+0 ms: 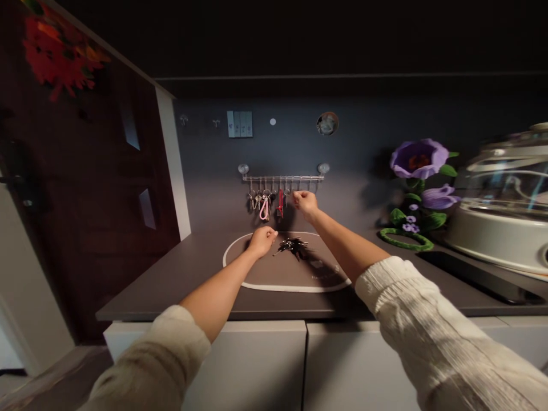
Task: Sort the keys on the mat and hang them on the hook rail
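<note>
The dark table (158, 279) spans the middle of the frame below a wall-mounted hook rack (283, 178). Hung keys (258, 200) occupy its left and middle positions; this portion appears complete. A loose key pile (292, 245) on the oval mat (278, 278), frame centre, appears outstanding. Right hand (305, 204): narrow pinch, beside the rack. Left hand (263, 242): narrow, left of the pile. Contents of both: cannot tell.

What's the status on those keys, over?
Left hand near loose keys on mat. Right hand by rack, grip unclear. Hanging keys occupy rack's left part.
</note>
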Demonstrator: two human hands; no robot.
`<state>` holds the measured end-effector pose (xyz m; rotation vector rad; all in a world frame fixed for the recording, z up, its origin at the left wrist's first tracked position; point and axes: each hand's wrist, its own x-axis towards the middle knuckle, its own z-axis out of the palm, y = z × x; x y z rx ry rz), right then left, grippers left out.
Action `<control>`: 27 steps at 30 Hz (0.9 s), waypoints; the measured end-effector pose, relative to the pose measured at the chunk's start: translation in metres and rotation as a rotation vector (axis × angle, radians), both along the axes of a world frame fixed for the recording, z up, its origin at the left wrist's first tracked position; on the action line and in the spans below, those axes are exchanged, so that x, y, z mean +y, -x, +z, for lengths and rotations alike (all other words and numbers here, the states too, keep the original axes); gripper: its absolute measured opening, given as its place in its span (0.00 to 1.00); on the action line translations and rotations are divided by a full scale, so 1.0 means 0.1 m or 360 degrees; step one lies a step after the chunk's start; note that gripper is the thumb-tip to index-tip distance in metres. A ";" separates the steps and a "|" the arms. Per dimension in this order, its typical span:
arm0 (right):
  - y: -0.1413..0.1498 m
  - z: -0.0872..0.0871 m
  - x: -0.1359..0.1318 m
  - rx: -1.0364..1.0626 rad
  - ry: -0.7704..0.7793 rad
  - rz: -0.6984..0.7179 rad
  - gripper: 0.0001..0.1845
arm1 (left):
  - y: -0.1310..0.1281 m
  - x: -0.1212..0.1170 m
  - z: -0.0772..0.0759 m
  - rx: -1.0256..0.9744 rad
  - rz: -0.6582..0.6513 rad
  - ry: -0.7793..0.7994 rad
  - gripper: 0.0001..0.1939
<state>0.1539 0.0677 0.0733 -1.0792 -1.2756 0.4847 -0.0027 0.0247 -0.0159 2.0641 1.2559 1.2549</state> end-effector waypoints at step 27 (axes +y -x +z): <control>-0.40 -0.73 -0.49 -0.1482 0.0028 0.0215 0.07 | 0.04 -0.05 0.05 0.0186 -0.0078 -0.0166 0.09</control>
